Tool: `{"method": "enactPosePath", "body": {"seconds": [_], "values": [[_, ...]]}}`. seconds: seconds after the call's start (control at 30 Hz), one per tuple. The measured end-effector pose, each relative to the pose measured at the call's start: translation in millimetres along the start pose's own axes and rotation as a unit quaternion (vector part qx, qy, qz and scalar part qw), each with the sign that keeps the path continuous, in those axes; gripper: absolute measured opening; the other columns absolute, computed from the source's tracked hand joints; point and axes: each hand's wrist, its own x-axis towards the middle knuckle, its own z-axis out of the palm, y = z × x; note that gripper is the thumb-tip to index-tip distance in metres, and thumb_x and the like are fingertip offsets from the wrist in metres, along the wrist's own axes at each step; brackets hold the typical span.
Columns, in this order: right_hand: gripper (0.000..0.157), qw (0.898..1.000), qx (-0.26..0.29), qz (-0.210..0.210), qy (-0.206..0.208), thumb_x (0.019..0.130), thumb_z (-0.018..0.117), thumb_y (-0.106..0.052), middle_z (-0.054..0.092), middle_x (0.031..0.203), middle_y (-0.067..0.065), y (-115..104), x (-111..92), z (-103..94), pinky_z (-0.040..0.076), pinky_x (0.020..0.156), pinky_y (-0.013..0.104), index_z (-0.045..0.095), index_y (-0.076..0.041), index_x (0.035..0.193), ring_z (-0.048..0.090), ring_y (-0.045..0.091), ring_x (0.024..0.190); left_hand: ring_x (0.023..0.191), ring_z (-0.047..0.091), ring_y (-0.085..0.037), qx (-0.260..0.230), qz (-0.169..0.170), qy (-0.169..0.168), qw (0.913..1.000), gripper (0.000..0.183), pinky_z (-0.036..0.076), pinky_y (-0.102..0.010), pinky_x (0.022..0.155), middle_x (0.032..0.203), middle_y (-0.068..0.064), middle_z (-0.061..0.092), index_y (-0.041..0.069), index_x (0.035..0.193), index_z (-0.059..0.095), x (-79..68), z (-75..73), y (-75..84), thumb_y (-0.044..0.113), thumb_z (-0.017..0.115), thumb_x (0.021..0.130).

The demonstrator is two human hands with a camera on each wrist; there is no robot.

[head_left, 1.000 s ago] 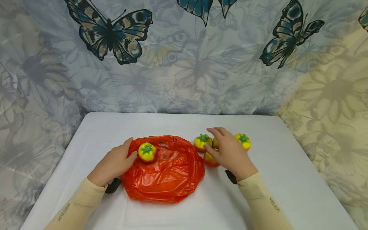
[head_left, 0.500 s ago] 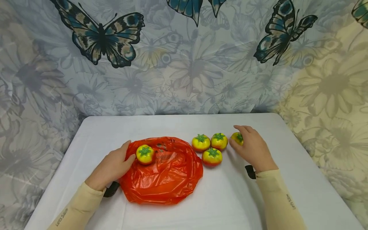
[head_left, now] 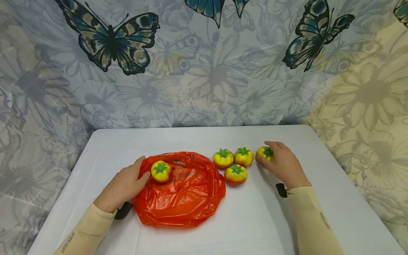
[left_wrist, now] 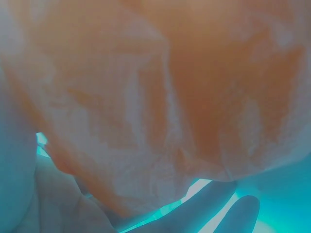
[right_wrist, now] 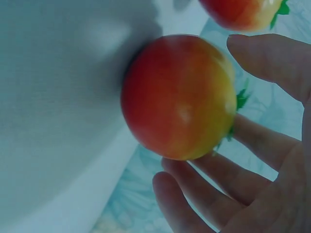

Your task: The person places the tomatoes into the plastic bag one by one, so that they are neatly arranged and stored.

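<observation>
In the head view my left hand (head_left: 122, 184) lies against the left edge of a crumpled red plastic bag (head_left: 188, 202), its straight fingers along the side. The bag fills most of the left wrist view, with fingers (left_wrist: 194, 208) showing below it. One yellow-red tomato (head_left: 161, 171) with a green leafy top sits on the bag near that thumb. My right hand (head_left: 285, 164) is at another tomato (head_left: 264, 153), partly covering it. In the right wrist view, the fingers are spread beside this tomato (right_wrist: 177, 97), and the thumb stands apart from it.
Three similar tomatoes, at the back left (head_left: 223, 158), back right (head_left: 243, 156) and front (head_left: 236, 174), stand close together right of the bag. The white table (head_left: 248, 226) ends at a patterned butterfly cloth (head_left: 216, 81) behind.
My right hand has moved right from over the tomato cluster to the rightmost tomato, uncovering the three grouped ones. My left hand stays at the bag.
</observation>
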Motion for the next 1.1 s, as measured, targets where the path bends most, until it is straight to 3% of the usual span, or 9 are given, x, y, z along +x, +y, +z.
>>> {"method": "enactPosePath", "body": {"seconds": [0.53,1.1], "values": [[0.072,0.999,-0.011,0.014,-0.028,0.101,0.072,-0.042,0.053,0.152,0.034,3,4,8.6,0.045,0.112,0.074,0.05,-0.003,0.157,0.055,0.057,0.134,0.143,0.057,-0.051,0.001,0.004,-0.001,1.0,0.078,0.051,-0.069,0.111,0.164,-0.032,0.048,-0.008,0.168,0.025,-0.4,1.0,0.7,0.036,0.054,0.11],[0.069,1.0,-0.015,-0.012,-0.004,0.1,0.074,-0.039,0.057,0.145,0.035,-6,0,-0.9,0.05,0.105,0.073,0.052,-0.003,0.154,0.061,0.057,0.124,0.141,0.059,-0.049,-0.005,0.011,0.001,0.9999,0.077,0.052,-0.068,0.111,0.162,-0.03,0.051,-0.006,0.168,0.025,-1.4,0.8,0.5,0.035,0.055,0.11]]}}
